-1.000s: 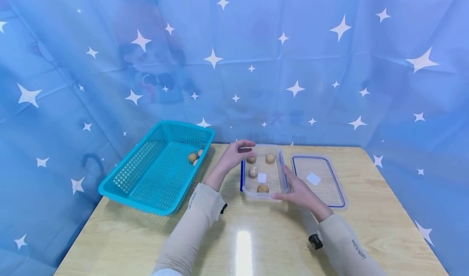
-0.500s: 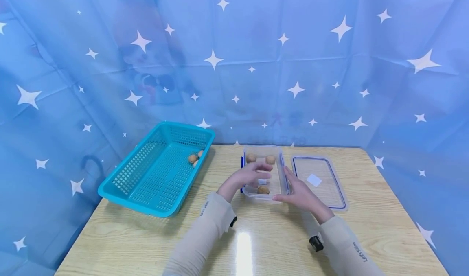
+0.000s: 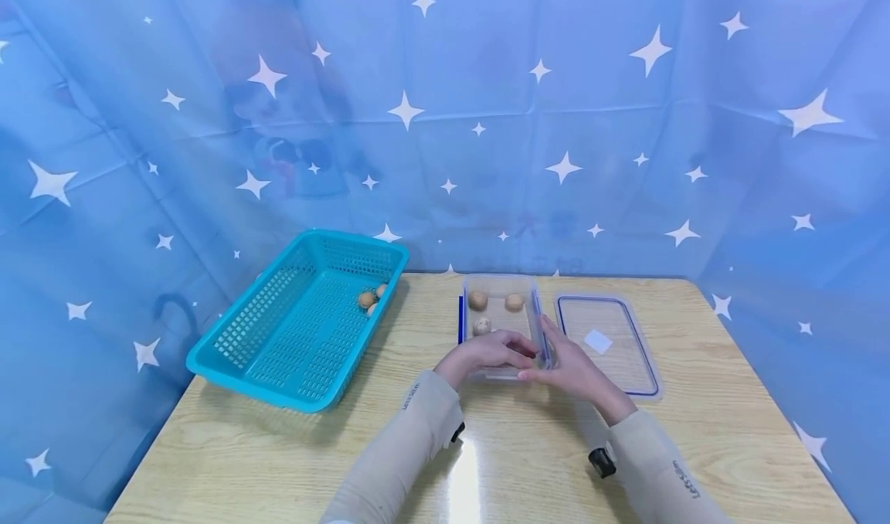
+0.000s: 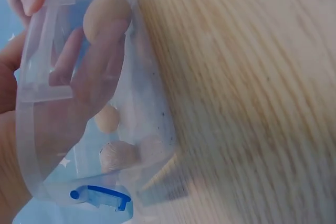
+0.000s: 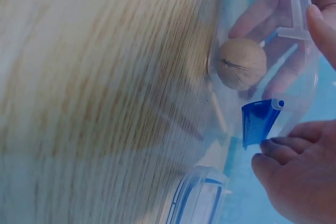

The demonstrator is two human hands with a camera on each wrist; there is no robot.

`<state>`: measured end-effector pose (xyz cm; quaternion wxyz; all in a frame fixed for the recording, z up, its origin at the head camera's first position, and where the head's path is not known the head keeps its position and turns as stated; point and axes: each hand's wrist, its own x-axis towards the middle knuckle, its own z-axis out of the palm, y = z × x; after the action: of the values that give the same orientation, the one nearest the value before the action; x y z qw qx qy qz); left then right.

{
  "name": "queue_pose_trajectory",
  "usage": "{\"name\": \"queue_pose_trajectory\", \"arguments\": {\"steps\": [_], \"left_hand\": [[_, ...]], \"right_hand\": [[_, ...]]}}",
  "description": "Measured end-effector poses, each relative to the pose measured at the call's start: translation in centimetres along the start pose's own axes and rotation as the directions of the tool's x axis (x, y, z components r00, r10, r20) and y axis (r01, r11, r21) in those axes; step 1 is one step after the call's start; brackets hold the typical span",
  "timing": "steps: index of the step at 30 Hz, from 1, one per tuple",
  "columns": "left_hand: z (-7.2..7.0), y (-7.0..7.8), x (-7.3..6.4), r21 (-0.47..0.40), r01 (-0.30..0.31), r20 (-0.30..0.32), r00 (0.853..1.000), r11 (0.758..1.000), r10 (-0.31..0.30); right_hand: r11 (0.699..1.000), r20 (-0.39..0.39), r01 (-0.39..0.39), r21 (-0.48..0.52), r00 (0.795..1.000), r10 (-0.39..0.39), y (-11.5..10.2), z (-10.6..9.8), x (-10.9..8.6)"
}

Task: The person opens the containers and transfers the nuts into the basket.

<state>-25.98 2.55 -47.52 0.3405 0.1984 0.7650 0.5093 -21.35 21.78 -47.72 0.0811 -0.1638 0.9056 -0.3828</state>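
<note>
A clear plastic food box (image 3: 502,284) with blue side latches holds several round brown walnuts and one pale mottled one (image 3: 482,325). My left hand (image 3: 490,352) reaches over the front rim into the box. Its fingers are bent around a walnut (image 5: 242,63) at the front right of the box floor, on either side of it in the right wrist view. My right hand (image 3: 575,365) grips the box at its front right corner, thumb at the front rim and fingers along the right wall beside a blue latch (image 5: 260,119). In the head view my left hand hides that walnut.
Right of the box lies its clear lid (image 3: 638,354) with a blue seal and a white label. A turquoise slotted basket (image 3: 292,396) stands at the left, a few walnuts (image 3: 366,300) along its right side. A blue star-patterned curtain hangs behind the wooden table (image 3: 556,462).
My left hand has moved from the box's back left, across the middle, to its front right, uncovering the back left walnut. My right hand has stayed at the corner.
</note>
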Motion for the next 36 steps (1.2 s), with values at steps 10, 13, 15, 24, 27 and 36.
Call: {"name": "queue_pose_trajectory", "arguments": {"steps": [10,13,15,24,27,36], "left_hand": [[0.4,-0.1,0.8,0.109,0.098,-0.134,0.988,0.989,-0.083],[0.4,-0.2,0.9,0.124,0.104,-0.171,0.982,0.987,-0.082],[0.5,-0.3,1.0,0.135,0.103,-0.195,0.978,0.986,-0.076],[0.8,-0.3,1.3,0.117,0.13,-0.246,0.964,0.985,-0.098],[1.0,-0.2,1.2,0.121,0.138,-0.253,0.962,0.983,-0.104],[1.0,-0.1,1.3,0.133,0.118,-0.264,0.961,0.984,-0.08]], "right_hand": [[1.0,0.011,-0.017,-0.004,1.0,0.017,-0.1,-0.1,0.0],[1.0,0.014,-0.017,-0.002,1.0,0.017,0.0,0.0,0.0],[1.0,0.016,-0.017,-0.002,1.0,0.017,0.0,0.0,0.0],[1.0,0.022,-0.014,0.004,1.0,0.014,0.1,0.0,0.0],[1.0,0.021,-0.011,0.006,1.0,0.011,0.1,0.0,0.0],[1.0,0.014,-0.004,0.0,1.0,0.004,0.0,0.0,0.1]]}}
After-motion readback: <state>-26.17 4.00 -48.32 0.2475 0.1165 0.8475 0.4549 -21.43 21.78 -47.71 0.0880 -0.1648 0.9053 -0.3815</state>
